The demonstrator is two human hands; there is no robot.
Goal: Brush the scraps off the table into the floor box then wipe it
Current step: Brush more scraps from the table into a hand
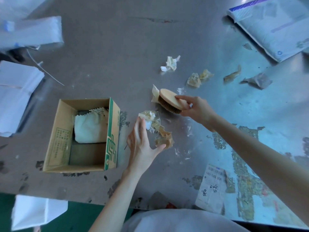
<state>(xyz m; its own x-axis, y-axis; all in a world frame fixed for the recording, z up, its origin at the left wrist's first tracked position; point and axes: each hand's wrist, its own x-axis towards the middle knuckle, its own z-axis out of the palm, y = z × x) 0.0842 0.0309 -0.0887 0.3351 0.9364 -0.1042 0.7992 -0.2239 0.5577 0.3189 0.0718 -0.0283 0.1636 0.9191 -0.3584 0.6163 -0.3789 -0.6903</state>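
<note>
— Where the table (117, 64) runs nearest the person, what lies there?
— A printed label (212, 186), flat on the worn surface.

— And the left hand (142, 146)?
— It is spread loose with its fingers straight and clasps nothing. Its thumb tip and fingertips touch a crumpled wad of tape scraps (158, 131) that lies on the table just beside the palm.

— The box?
— The cardboard box (56, 141) stands just left of that hand with its top open and a white cloth (88, 129) inside.

— Farther out?
— The right hand (195, 108) grips the wooden brush (168, 99) by its back, fingers curled over it and bristles down. One scrap (155, 94) lies against its far end.

— Beyond that?
— More loose scraps (194, 79) are scattered apart, and a mailer bag (275, 25) sits at the far right.
</note>
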